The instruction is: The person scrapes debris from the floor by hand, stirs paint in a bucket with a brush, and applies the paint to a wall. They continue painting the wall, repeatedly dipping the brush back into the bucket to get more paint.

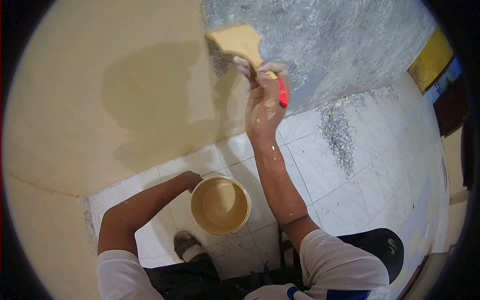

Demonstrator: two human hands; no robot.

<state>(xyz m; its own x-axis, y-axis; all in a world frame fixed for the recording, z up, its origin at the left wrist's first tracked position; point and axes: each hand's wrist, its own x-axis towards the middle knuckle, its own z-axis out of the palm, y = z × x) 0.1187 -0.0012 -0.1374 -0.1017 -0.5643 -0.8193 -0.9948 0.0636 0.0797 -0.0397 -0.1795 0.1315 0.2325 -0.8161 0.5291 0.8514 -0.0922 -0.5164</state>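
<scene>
My right hand (266, 97) is closed round the handle of a wide paintbrush (239, 41), raised against the wall. Cream paint coats the brush's head, and the end of its handle is red. The bristles meet the edge between the cream-painted wall (65, 100) and the bare grey wall (320, 40). Low on the left, my left hand (193, 180) grips the side of a paint bucket (220, 230); its fingers are mostly hidden behind the bucket. Some cream paint lies inside. Paint specks mark my right hand and forearm.
White floor tiles (300, 165) run along the foot of the wall. Flaked paint debris (337, 132) is scattered on them at the right. My shoe (184, 243) shows below the bucket. A black chair back (382, 250) stands by my right side. A yellow panel (431, 60) is at far right.
</scene>
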